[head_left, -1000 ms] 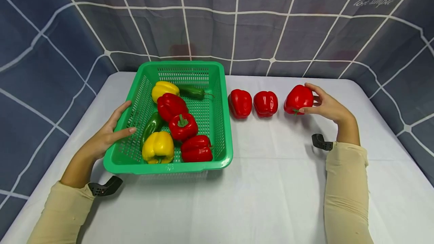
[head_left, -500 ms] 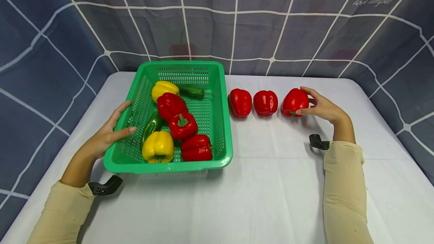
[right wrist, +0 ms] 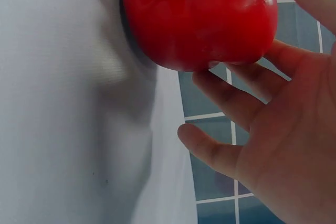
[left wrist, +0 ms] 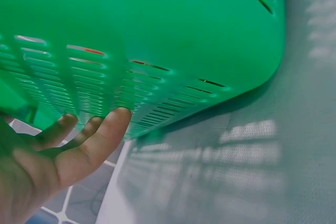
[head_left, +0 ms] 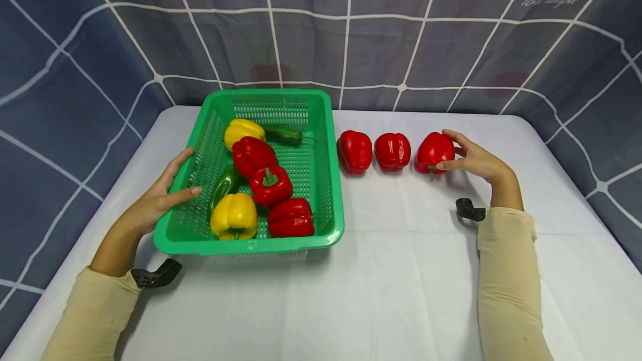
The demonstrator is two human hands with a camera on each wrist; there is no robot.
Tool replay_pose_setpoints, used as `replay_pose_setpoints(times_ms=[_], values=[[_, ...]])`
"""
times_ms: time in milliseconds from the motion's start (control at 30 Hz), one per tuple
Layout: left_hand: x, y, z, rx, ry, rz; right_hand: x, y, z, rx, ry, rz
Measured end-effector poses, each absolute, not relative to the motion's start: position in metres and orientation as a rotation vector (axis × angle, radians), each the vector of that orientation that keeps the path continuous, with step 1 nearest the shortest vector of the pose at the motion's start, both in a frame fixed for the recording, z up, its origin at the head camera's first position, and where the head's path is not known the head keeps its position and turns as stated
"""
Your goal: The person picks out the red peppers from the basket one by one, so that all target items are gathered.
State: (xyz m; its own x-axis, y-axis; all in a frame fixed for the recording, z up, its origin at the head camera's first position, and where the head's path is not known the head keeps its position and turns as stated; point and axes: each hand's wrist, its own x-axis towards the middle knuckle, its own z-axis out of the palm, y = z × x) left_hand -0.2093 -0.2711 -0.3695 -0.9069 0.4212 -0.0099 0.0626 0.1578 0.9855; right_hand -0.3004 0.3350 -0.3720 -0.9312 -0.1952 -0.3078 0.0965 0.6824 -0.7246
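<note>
The red pepper (head_left: 430,150) pinched between the right hand's (head_left: 478,161) thumb and fingers has shifted toward eight o'clock, closer to its neighbour. At far left, the left hand (head_left: 156,200) clasps the green basket's (head_left: 256,247) nine o'clock rim, thumb inside, fingers outside. Yellow peppers (head_left: 233,216), green peppers (head_left: 225,185) and three basket reds (head_left: 271,187) lie within. Toward three o'clock, two loose reds (head_left: 355,152) stand between basket and pinched pepper.

Head, as I see it: high, set back, facing forward and down across the white cloth-covered counter (head_left: 411,288) | left wrist: low, tilted sideways, very near the outer wall of the green perforated plastic basket (left wrist: 199,30), shared with head | right wrist: tilted sideways, close on the rightmost glossy red bell pepper (right wrist: 205,27), shared with head
</note>
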Motion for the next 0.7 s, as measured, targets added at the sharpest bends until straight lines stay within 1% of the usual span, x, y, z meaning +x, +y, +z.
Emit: replay_pose_setpoints(times_ms=[700], values=[[-0.2107, -0.2723, -0.372, 0.437, 2.195, 1.78, -0.3037, 0.3346, -0.3805, -0.102, 2.471, -1.244]])
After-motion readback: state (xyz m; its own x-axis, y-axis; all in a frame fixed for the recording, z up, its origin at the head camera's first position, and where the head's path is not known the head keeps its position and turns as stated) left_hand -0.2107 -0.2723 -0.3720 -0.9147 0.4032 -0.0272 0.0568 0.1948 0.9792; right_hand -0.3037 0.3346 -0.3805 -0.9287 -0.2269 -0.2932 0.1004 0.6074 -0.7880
